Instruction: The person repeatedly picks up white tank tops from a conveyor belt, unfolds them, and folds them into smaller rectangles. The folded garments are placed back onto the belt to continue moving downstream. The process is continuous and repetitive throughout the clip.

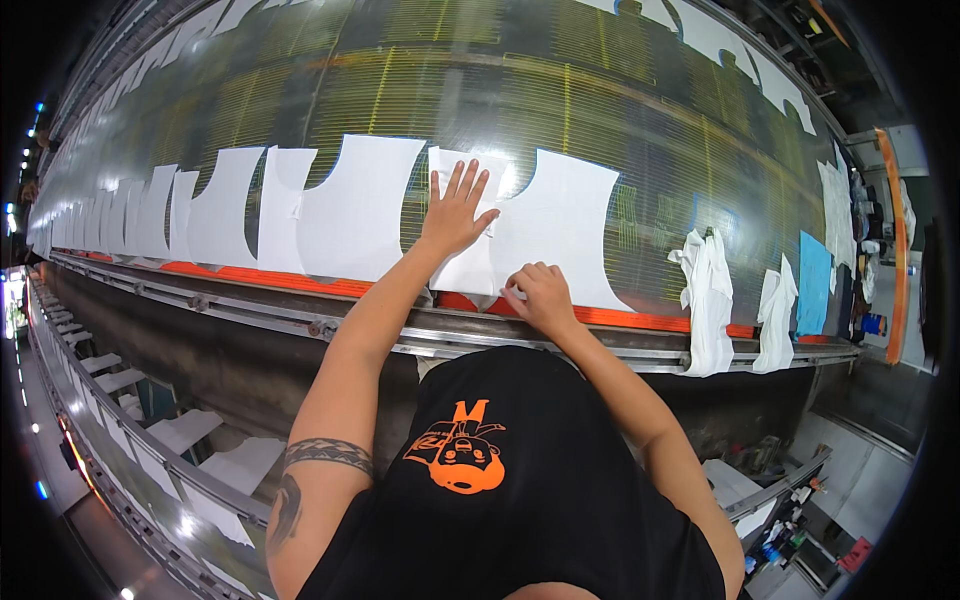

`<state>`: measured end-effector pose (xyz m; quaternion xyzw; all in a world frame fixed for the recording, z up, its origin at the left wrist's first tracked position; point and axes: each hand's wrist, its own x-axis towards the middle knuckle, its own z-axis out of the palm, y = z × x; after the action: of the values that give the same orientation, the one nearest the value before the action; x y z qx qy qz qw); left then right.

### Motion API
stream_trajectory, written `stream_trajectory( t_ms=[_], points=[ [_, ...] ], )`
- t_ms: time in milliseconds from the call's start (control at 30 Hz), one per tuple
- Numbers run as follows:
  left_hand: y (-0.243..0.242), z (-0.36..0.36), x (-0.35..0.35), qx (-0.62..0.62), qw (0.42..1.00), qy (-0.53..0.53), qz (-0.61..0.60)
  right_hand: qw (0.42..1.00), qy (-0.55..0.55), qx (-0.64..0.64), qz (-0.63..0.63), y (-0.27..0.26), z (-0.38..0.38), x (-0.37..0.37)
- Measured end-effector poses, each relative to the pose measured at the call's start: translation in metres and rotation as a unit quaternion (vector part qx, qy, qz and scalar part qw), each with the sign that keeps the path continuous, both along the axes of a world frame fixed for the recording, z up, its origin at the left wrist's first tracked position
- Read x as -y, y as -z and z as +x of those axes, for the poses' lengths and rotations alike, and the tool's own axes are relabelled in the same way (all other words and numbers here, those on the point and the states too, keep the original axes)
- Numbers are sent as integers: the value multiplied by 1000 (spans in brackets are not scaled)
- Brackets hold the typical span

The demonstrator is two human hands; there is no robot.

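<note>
My left hand (459, 210) lies flat, fingers spread, on a narrow white cut fabric piece (459, 274). Beside it my right hand (541, 296) is at the table's near edge, fingers bent and thumb tip by the lower edge of the white fabric. Whether those fingers pinch the cloth cannot be made out. Right of my left hand, a wider white fabric panel (566, 225) with curved cut-outs lies flat. To the left is another wide white panel (364, 202), meeting a narrow piece (283, 210).
The long printing table (465, 97) bears yellow line marks. More white pieces (221, 202) run along its near side to the left. Crumpled white cloths (709, 300) and a blue cloth (814, 281) hang over the right end. A metal rail (480, 337) lines the near edge.
</note>
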<state>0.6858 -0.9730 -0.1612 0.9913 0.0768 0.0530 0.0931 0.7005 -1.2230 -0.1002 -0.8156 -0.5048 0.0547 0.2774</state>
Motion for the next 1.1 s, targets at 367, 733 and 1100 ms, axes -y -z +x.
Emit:
stream_trajectory(
  t_ms=[367,733,1100],
  points=[
    [-28,-62,33,56,994,36,-85,987,69,103,-104,29,-32,0],
    [-14,-92,36,-10,996,74,-58,985,84,117,-93,26,-38,-19],
    [-7,-94,33,-5,996,91,-20,968,225,-8,-109,5,-21,73]
  ],
)
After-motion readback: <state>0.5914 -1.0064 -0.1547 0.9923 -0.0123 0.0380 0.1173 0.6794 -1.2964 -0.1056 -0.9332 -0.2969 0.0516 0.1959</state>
